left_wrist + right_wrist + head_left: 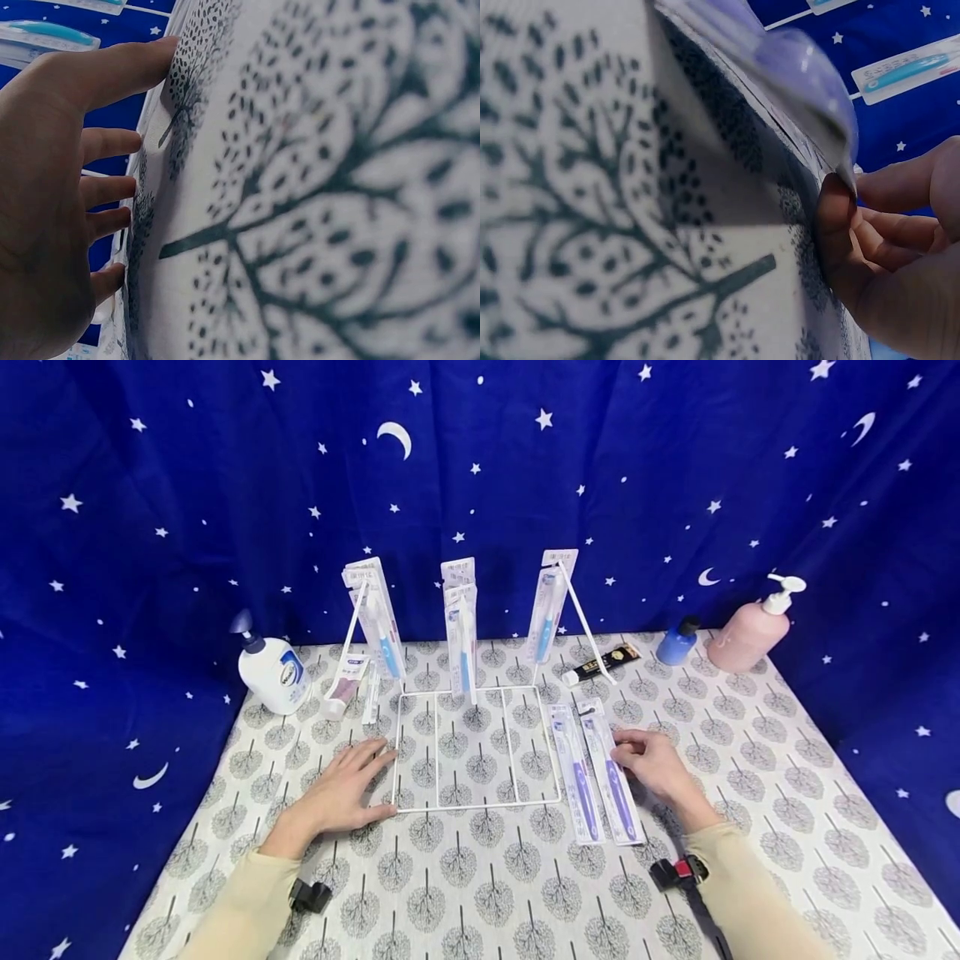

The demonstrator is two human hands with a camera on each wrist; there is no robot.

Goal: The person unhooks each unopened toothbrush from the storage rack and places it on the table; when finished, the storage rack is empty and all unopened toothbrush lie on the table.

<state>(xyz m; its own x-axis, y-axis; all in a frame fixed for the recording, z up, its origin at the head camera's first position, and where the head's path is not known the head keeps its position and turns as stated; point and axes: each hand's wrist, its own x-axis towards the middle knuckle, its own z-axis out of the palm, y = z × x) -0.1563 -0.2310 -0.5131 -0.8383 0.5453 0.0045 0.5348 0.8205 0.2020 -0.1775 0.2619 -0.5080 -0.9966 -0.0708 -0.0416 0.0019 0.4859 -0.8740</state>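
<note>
Two packaged purple toothbrushes lie side by side on the table, right of a white wire rack (480, 807). My right hand (654, 767) pinches the edge of the right packaged toothbrush (617, 785) between thumb and finger; the right wrist view shows that edge of its clear pack (810, 97) lifted a little off the cloth. The left packaged toothbrush (576, 781) lies flat, untouched. With fingers spread, my left hand (341, 789) rests on the cloth at the rack's left side, thumb and fingertips near its frame. Packaged blue toothbrushes (463, 643) hang on the rack's three upright arms.
A white pump bottle (276, 675) and a toothpaste tube (347, 687) stand or lie at the left. Back right are a black toothpaste tube (603, 664), a blue bottle (677, 643) and a pink pump bottle (750, 635). A starry blue curtain (480, 485) hangs behind.
</note>
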